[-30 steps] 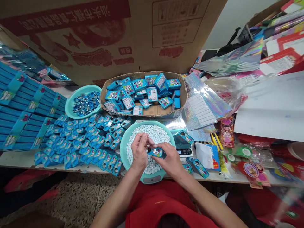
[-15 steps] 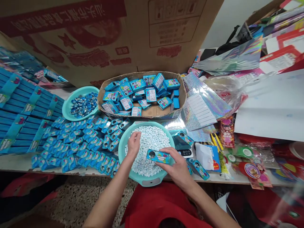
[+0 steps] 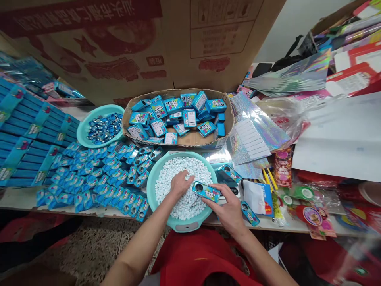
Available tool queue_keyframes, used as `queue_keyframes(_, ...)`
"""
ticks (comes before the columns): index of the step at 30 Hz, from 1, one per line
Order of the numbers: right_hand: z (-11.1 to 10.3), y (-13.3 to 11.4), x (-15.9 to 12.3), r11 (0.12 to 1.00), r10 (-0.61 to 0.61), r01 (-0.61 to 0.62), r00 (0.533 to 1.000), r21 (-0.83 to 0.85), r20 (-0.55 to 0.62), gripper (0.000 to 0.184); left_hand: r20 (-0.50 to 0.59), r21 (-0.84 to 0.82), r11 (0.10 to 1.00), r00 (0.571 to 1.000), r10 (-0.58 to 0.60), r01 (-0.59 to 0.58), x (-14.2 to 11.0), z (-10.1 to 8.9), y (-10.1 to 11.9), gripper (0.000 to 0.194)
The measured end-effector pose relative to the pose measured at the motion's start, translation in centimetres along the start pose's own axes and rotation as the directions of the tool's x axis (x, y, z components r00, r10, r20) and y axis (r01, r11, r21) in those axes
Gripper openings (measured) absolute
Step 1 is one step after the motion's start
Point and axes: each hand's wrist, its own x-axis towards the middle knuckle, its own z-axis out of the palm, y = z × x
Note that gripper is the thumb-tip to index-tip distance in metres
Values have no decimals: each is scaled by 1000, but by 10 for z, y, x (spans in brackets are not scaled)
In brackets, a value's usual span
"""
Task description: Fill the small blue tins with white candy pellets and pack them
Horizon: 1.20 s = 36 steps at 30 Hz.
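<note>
A mint-green basin [image 3: 151,180] full of small white candies [image 3: 169,171] sits in front of me. My left hand [image 3: 180,186] reaches over the candies, its thumb spread apart from the fingers and its fingertips down at the heap. Whether any candies are between them I cannot make out. In my right hand [image 3: 228,204] is a small blue tin [image 3: 206,191], pinched between thumb and fingers over the basin's right side. The tin lies on its long side, with a round dark opening in its end toward the left hand. Its lettering faces up.
Many similar blue tins [image 3: 111,174] stand in rows at left. Behind them, a second green basin [image 3: 79,133] holds shiny round caps [image 3: 104,129]. A cut-down carton [image 3: 193,139] holds more tins. Scales [image 3: 233,190], a white packet [image 3: 253,196] and glittery sheets [image 3: 262,119] lie at right.
My left hand has moved right and down onto the candies, its thumb spreading from the fingers. My right hand has shifted slightly right with the tin, which now tilts a little more.
</note>
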Motion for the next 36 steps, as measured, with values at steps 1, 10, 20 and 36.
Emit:
queue_keyframes(1,0,1,0,1000,2,-2,1000,-6,2,29,-7,-133,990,999,-45,44,-1,-1,-2,19)
queue_keyframes(10,-3,0,2,996,-25,30,998,-79,60,24,206,-686,651,945,-254,325,-22,-30,35,33)
queue_keyframes(20,23,-19,10,965,-158,194,967,-178,199,23,-24,-925,379,991,-132,28,-49,-53,95,19)
queue_keyframes(36,22,-24,22,971,-152,180,972,-156,178,25,-148,-883,467,972,-181,-48,-41,-50,102,24)
